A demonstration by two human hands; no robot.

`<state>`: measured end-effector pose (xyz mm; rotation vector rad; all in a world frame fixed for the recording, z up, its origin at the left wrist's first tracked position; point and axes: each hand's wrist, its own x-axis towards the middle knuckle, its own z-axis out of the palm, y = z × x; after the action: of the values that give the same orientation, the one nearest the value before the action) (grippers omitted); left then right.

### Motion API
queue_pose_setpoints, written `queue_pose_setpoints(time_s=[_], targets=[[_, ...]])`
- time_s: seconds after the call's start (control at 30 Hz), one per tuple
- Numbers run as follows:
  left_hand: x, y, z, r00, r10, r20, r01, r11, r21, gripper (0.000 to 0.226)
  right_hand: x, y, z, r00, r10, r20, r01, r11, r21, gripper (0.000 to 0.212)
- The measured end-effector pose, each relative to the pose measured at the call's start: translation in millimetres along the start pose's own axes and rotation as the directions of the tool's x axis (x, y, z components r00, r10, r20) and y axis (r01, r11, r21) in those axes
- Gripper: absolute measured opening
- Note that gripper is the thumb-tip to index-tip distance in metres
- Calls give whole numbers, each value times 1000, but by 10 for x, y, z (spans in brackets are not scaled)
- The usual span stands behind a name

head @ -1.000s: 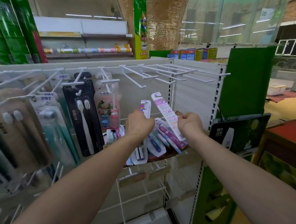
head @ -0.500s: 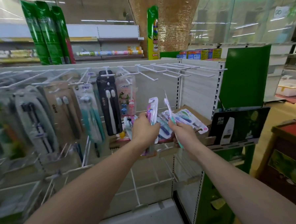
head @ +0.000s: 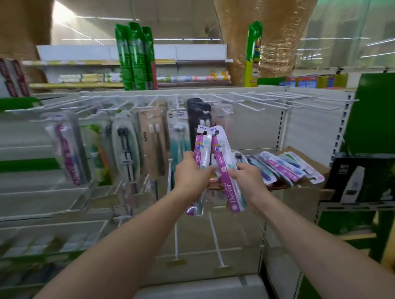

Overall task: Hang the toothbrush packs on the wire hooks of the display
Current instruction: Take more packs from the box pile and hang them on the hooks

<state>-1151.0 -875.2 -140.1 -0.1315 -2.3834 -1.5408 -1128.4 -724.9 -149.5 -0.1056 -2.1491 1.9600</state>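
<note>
Both packs now lifted clear of the shelf pile.

The left hand [head: 193,174] grips one purple toothbrush pack [head: 201,162], the right hand [head: 248,178] another [head: 225,168], raised upright since a moment ago, below the bare wire hooks [head: 269,102] at the display's right end; hanging comes next.

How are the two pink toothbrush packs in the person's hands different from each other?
The left pack, gripped by the left hand, leans right at the top; the right pack, in the right hand, leans left, so their tops nearly meet. The right pack shows the big word "Doctor" low down; the left pack's lower end is clear plastic with no readable word. Both are pink, long and narrow, with white hang tabs up top, and neither is on a hook yet.
</note>
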Motion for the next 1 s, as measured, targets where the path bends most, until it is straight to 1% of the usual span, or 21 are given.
queue_pose_setpoints(time_s=[0.07, 0.2, 0.33, 0.43, 0.53, 0.73, 0.87, 0.93, 1.0], targets=[[-31, -79, -241, 1000, -6, -31, 6, 1000, -8, 33, -13, -24, 238, 1000, -10, 6, 10, 999, 38, 9], [-69, -325, -821, 997, -27, -72, 24, 999, -47, 26, -140, -42, 897, 999, -19, 29, 17, 997, 74, 24], [-79, -518, -1386, 994, -50, -99, 42, 996, -76, 22, -325, -92, 1526, 997, -40, 62, 35, 996, 81, 17], [-93, -666, -1764, 990, -62, -127, 46, 991, -129, 19, -441, -163, 1907, 995, -62, 79, 56, 996, 75, 14], [-105, -801, -2100, 985, -44, -168, 27, 994, -102, 18, -515, -230, 2243, 995, -75, 72, 70, 995, 71, 13], [-53, -1095, -2794, 979, -50, -198, 26, 993, -119, 22, -688, -356, 2950, 991, -99, 92, 93, 993, 67, 13], [15, -1255, -3188, 970, -47, -239, 31, 997, -68, 23, -680, -428, 3337, 990, -129, 62, 127, 991, 32, 10], [60, -1335, -3307, 964, -59, -258, 44, 997, -65, 26, -645, -476, 3478, 987, -156, 38, 156, 988, 5, 9], [77, -1374, -3379, 960, -84, -268, 66, 995, -78, 24, -587, -543, 3579, 984, -173, 31, 174, 985, -9, 9]])
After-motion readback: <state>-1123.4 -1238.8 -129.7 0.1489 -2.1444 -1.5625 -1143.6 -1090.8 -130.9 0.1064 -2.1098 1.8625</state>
